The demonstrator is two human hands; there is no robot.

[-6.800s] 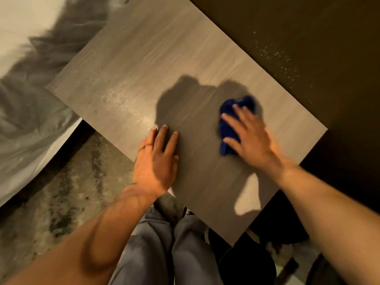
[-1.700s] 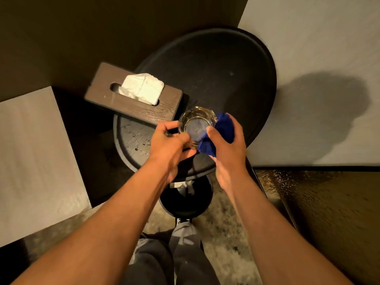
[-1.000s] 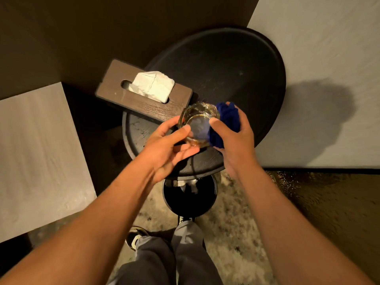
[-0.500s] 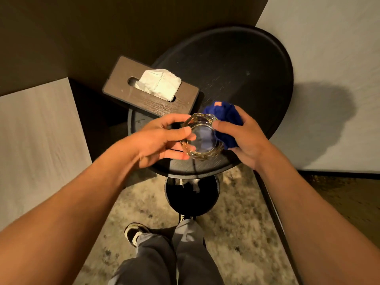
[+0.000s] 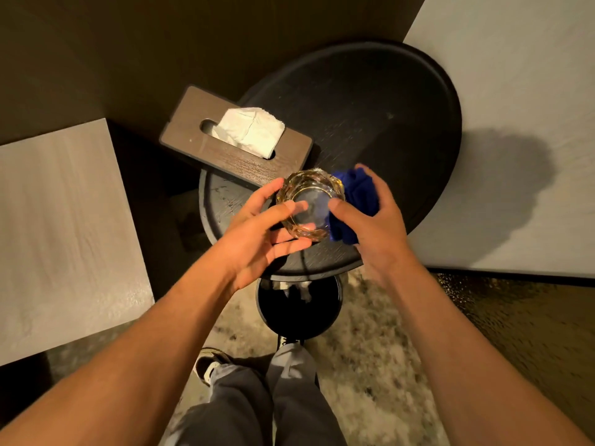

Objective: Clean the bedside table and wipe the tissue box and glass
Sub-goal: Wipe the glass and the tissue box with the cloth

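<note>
Over the small round table: we hold the glass [image 5: 309, 204] up in the air, just above the near edge of the small round table [image 5: 222, 201].
Glass: it is thick and bumpy, and it lies tipped, so its round end faces up at us.
Left hand: our left hand [image 5: 257, 233] holds the glass from the left side, with the fingers curled under and around it.
Right hand: our right hand [image 5: 370, 226] squeezes a blue cloth [image 5: 354, 194] and pushes it against the right side of the glass.
Between the hands: the glass sits right in the middle, touching both, so the two hands are close together.
Which hand is nearer: both are on it, so we think the left hand turns it while the right hand rubs.
Tissue box: the wooden tissue box [image 5: 235, 149] lies just behind the glass, up and to the left, nearer our left hand. Its long side runs from far left to near right. A white tissue [image 5: 251, 130] sticks out.
Big round tray table: the big round tray table [image 5: 428, 130] is behind the cloth.
Next: we think the tissue box still needs a wipe.
</note>
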